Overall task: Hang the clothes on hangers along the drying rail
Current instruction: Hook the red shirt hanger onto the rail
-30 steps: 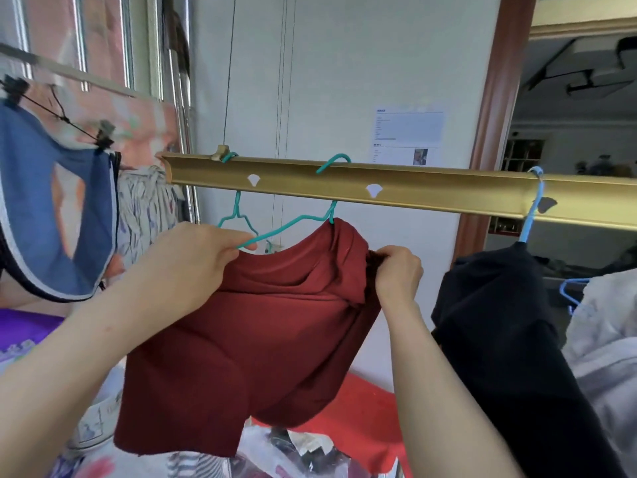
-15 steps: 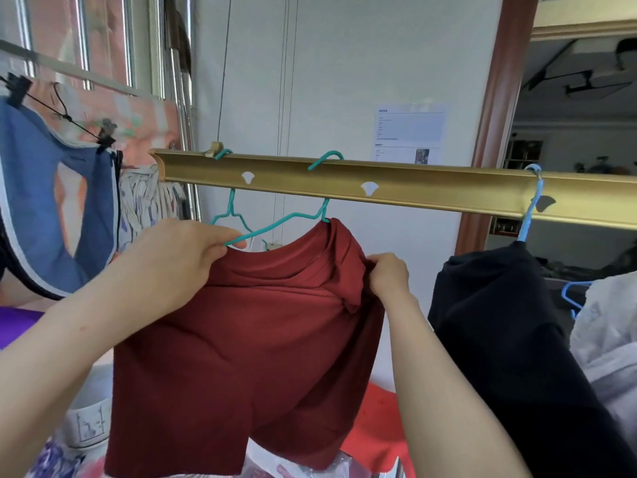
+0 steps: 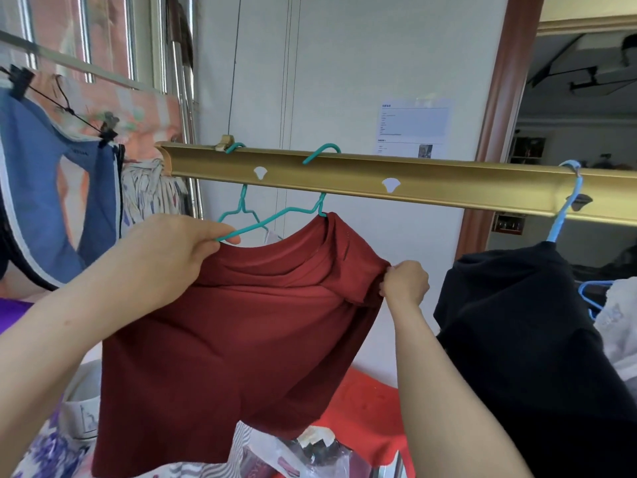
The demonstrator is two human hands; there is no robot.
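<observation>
Your right grip has slid outward, pinching the one maroon T-shirt; left grip holds the nearer teal hanger of two; one black garment crowds right.

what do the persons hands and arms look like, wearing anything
Both are bare. The left hand and right hand carry no glove, ring, watch or bracelet that shows. Both forearms are uncovered, with no sleeve reaching into view.
</observation>
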